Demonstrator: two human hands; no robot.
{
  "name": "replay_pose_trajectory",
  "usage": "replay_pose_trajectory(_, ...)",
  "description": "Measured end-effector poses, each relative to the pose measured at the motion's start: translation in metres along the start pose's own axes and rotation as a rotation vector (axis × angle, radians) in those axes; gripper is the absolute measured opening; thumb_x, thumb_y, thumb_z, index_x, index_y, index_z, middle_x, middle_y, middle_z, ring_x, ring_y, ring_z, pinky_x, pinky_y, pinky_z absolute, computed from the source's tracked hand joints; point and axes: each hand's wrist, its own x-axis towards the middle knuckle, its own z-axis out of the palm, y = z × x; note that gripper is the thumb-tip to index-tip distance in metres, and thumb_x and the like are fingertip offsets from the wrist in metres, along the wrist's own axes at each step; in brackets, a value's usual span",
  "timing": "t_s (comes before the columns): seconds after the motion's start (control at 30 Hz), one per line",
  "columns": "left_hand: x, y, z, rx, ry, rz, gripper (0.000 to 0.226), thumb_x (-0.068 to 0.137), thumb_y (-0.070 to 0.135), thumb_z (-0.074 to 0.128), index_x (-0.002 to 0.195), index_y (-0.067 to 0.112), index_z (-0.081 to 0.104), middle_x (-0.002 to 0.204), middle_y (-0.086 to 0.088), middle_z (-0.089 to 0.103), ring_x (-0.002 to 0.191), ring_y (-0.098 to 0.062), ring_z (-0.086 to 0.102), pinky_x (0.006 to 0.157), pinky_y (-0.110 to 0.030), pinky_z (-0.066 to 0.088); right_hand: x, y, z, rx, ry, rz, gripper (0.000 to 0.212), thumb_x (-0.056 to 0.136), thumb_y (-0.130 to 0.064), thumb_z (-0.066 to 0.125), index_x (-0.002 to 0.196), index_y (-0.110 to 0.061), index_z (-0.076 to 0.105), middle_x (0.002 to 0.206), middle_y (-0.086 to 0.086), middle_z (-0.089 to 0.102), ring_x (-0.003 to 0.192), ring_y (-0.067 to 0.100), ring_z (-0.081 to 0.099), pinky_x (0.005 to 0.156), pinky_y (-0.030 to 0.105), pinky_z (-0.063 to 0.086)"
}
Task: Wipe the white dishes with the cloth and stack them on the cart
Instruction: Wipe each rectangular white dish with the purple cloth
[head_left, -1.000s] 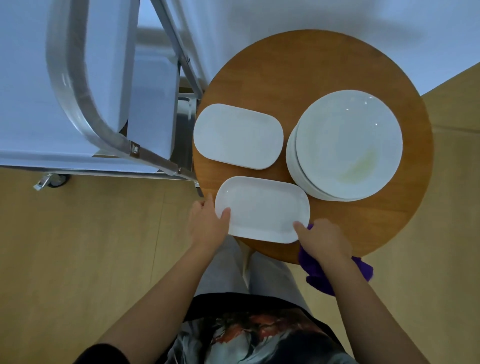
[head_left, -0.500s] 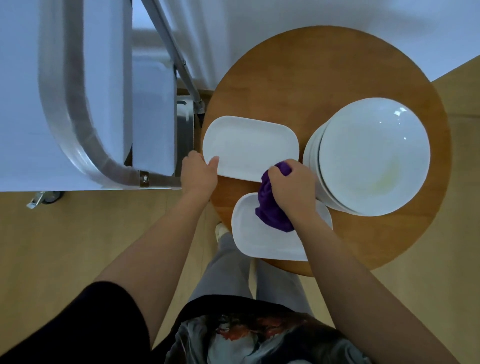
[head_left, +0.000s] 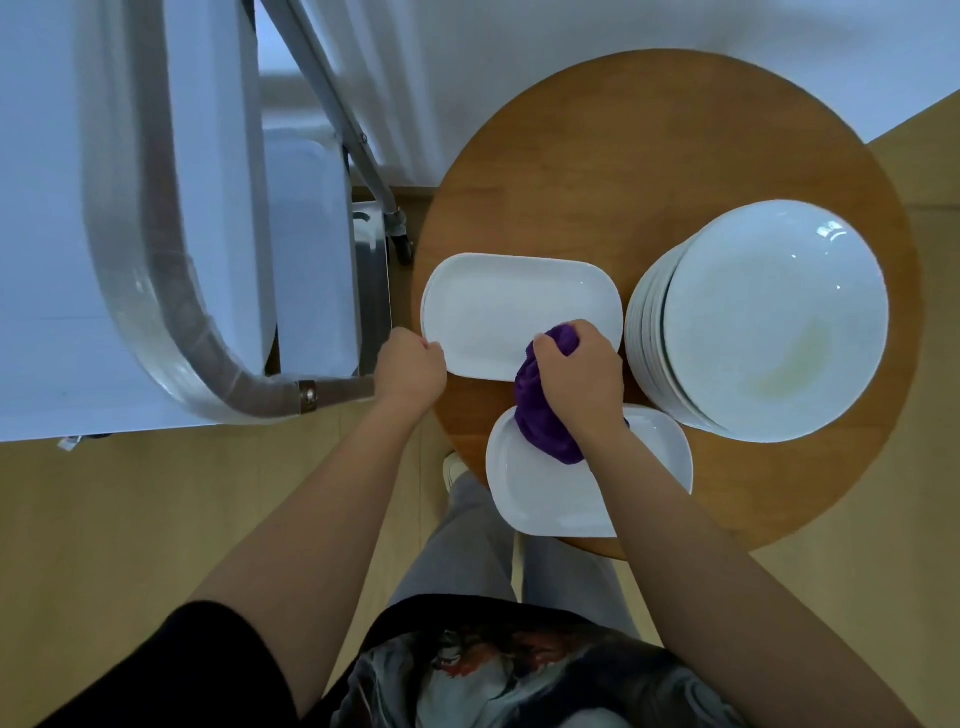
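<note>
Two white oblong dishes lie on the round wooden table. My left hand grips the near left rim of the farther oblong dish. My right hand holds a bunched purple cloth against that dish's near right edge; the cloth hangs down over the nearer oblong dish, which juts past the table's near edge. A stack of several round white plates stands at the right of the table, the top one with a faint yellowish smear.
The cart with white shelves and a curved metal handle stands to the left, close against the table. The wooden floor lies below. My legs and one shoe are under the table's near edge.
Both hands left the nearer dish. My left hand took the farther dish's rim and now closes more tightly on it. My right hand brought the purple cloth up from below the table onto that dish.
</note>
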Motion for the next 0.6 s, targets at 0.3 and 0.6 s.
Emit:
replay_pose_trajectory(0.3, -0.011, 0.01, -0.009, -0.373, 0.001, 0.034, 0.006, 0.097, 0.025, 0.045, 0.099, 0.019, 0.044, 0.084, 0.005, 0.049, 0.08, -0.012, 0.051, 0.057, -0.019, 0.04, -0.006, 0.001, -0.006, 0.186, 0.05, 0.042, 0.021, 0.09, -0.036, 0.055, 0.106, -0.023, 0.052, 0.092, -0.011, 0.054, 0.083, 0.008, 0.052, 0.056, 0.01, 0.034)
replay_pose_trajectory(0.6, -0.049, 0.046, -0.014, -1.071, -0.2, -0.218, 0.031, 0.098, 0.053, 0.031, 0.099, 0.033, 0.055, 0.105, 0.0, 0.067, 0.097, -0.022, 0.066, 0.081, -0.041, 0.058, -0.041, -0.038, -0.069, 0.657, 0.132, -0.078, 0.03, 0.084, -0.022, 0.055, 0.108, -0.04, 0.05, 0.094, -0.025, 0.055, 0.087, 0.004, 0.058, 0.058, 0.015, 0.048)
